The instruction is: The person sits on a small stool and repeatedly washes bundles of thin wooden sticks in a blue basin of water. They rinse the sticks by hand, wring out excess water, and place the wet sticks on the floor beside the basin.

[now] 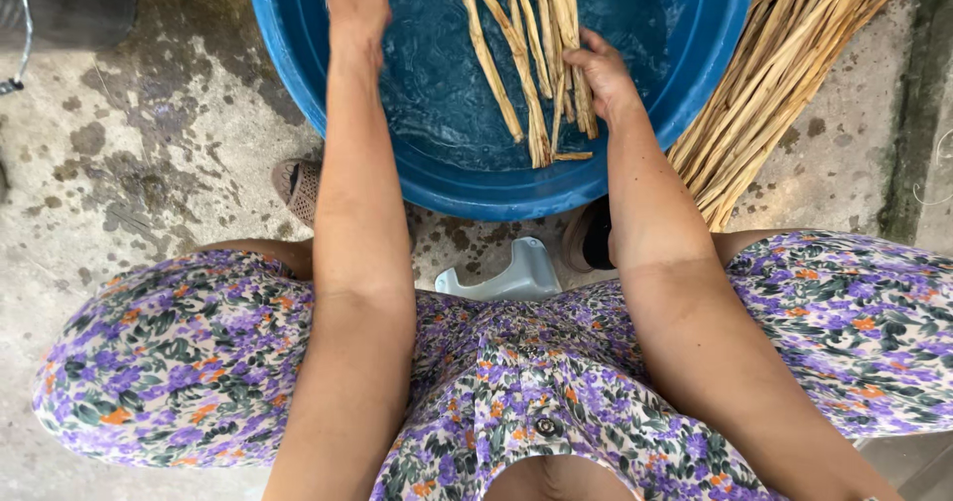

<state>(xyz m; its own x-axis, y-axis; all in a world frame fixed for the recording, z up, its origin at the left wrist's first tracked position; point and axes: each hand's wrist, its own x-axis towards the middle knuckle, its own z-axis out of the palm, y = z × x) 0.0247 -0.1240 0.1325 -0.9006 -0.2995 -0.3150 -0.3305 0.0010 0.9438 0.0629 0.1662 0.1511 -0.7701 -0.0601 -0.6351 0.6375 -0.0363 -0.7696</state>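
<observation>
Floral-dressed knees frame a blue basin. Right hand curls closed around soaking reed strips near the basin's near rim; left hand rests flat, fingers hidden. Strips look light, pliable, slippery when wet; best gripped mid-bundle.

The left hand is cut off by the top edge, so its fingertips are out of sight and whether its grip closes on anything cannot be told. The blue tub runs past the same edge; only its near rim and part of the water show. The reed strips under the right hand lose their far ends there too, and the fingers of that grip hide behind the strips. Right of that hand, the dry reed bundle leaves the frame at the top. Below the tub, the forearms partly cover a sandal and a dark shoe, and the white stool is mostly hidden by the floral dress.
</observation>
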